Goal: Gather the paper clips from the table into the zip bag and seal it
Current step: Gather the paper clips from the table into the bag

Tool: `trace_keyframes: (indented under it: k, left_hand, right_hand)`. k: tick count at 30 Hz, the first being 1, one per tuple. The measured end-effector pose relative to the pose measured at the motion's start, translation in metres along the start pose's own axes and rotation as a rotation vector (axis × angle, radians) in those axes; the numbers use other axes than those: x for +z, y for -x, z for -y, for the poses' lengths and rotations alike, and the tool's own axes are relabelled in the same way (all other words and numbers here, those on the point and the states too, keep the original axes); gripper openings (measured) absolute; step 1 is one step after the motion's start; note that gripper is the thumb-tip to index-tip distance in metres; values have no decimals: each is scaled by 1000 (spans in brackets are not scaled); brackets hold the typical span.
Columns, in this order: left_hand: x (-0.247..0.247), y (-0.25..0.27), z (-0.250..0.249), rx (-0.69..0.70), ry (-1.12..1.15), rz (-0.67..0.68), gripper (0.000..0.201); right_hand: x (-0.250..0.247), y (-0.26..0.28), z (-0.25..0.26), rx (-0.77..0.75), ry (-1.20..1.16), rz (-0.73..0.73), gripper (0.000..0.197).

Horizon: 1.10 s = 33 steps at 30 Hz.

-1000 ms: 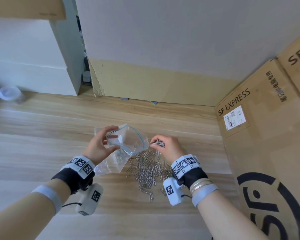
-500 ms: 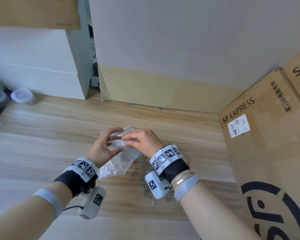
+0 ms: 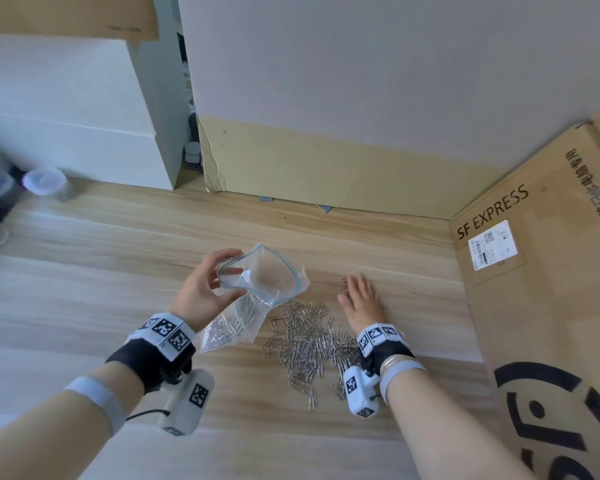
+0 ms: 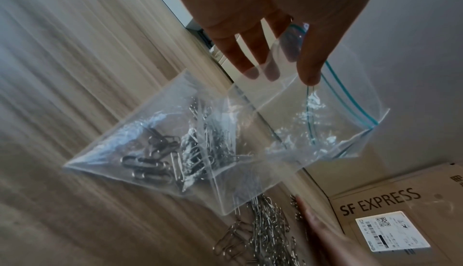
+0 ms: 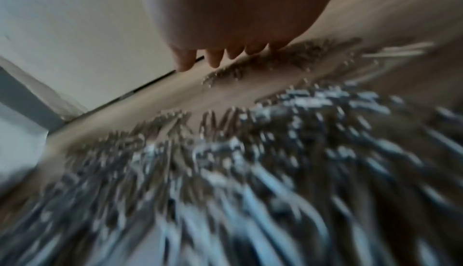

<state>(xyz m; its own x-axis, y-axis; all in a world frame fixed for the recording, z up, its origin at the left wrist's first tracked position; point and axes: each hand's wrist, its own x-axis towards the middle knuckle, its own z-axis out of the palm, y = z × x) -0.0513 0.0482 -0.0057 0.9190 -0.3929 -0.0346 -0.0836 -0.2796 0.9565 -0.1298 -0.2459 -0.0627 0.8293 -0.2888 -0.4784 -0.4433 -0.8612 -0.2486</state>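
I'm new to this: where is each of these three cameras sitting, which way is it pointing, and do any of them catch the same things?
Head: worn on the head, looking forward and down at the table; shows both forearms, left hand holding the zip bag, right hand flat by the paper clips.
Left wrist: looks along the left hand's fingers at the bag.
Right wrist: looks along the right fingertips; blurred clips below.
Shared: head and left wrist both show the bag, the clips and the SF EXPRESS box.
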Motion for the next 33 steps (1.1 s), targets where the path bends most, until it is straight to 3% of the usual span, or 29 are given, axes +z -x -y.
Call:
trace_keyframes:
  k: [5,7,9,11,14,17,24,29,33]
  left_hand:
    - [4,-2,0,-5,3,2,64]
    - [5,-2,-1,-9,5,8,64]
    - [5,-3,-1,-11,3,19,64]
    - [5,-2,-2,-9,2,28,63]
    - [6,-1,-1,-6,7,25,63]
    - [7,0,1,-5,29,21,62]
    - [6,3,2,14,33,30,66]
    - [3,5,3,19,27,36,64]
    - [1,6,6,9,28,30,61]
  right_hand:
    - [21,27,24,-216,-74,44,56]
    - [23,34,26,-235,-155,-1,52]
    - [19,36,16,-155,-101,-89,52]
    - [12,37,-4,25,-50,-136,55]
    - [11,41,-28,241,-47,-81,60]
    - [26,50,-24,226,-69,-68,60]
    - [44,57,28,21,-228,-144,56]
    - [39,71,3,220,-127,-168,60]
    - [58,82,14,218,-121,-145,64]
